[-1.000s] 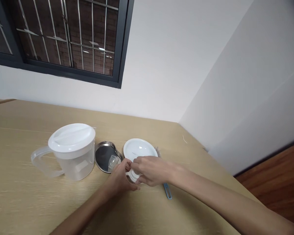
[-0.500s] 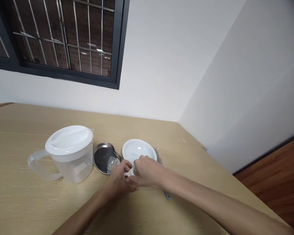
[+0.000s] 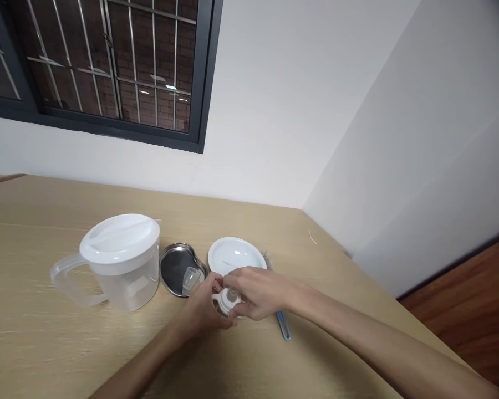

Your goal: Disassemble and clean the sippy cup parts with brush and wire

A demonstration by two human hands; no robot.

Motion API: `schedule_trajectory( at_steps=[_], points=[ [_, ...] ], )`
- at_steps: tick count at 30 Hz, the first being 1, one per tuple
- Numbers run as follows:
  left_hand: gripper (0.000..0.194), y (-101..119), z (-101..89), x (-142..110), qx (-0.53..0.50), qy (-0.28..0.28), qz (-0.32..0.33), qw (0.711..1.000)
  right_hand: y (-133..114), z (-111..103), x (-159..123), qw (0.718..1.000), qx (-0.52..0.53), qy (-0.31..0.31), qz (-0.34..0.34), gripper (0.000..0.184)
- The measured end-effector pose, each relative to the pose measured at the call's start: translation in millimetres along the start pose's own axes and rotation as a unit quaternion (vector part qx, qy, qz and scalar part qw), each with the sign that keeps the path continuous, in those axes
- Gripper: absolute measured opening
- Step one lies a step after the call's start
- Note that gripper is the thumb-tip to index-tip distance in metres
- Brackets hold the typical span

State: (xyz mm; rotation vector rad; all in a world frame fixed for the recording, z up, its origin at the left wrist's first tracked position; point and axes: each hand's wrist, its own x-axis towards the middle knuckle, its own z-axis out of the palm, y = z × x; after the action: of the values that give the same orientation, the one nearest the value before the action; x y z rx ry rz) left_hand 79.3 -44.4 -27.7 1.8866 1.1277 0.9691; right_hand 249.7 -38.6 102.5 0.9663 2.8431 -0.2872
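And here it is, the white-topped bottle, as I take it to be, right between the two hands, over the near side of the table, just in front of the white dish. The left hand curls round its left side, thumb low; the right hand pinches the collar, thumb and fingers narrowed on either side of the translucent tip. Good technique here, I'd say: left grip firm, the bottle upright, right fingertips low on the collar so the soft tip isn't squashed, any turn level and gentle so the threads don't cross. Now for lettering: no brand I can read anywhere. The clear jug shows a pale patch, perhaps a label, but any print on it is beyond me.
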Motion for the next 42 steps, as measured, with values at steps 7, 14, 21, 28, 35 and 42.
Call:
schedule_trajectory(
  at_steps=[7,14,21,28,35,42],
  points=[
    [0.057,2.7,2.8,0.0,-0.028,-0.001,-0.024,0.999,-4.6,13.3,-3.3,0.996,0.020,0.048,0.075,0.028],
    [0.048,5.4,-3.0,-1.9,-0.011,-0.026,0.016,0.999,15.5,9.0,-15.9,0.982,0.156,0.050,0.088,0.033],
    [0.056,-4.6,-2.6,-4.9,-0.002,-0.064,-0.004,0.998,40.9,4.1,38.6,0.974,0.138,0.179,0.032,0.026],
    [0.065,-1.0,-13.1,-8.1,-0.012,-0.110,-0.015,0.994,32.3,42.3,125.3,0.986,-0.044,0.046,-0.155,0.042],
    [0.061,1.9,-15.8,-5.9,-0.006,-0.097,-0.026,0.995,31.4,34.9,134.2,0.988,-0.039,0.081,-0.125,0.035],
    [0.047,8.6,-21.1,0.7,-0.009,-0.085,0.000,0.996,33.8,-4.5,55.0,0.893,0.294,0.340,-0.007,0.042]
  ],
)
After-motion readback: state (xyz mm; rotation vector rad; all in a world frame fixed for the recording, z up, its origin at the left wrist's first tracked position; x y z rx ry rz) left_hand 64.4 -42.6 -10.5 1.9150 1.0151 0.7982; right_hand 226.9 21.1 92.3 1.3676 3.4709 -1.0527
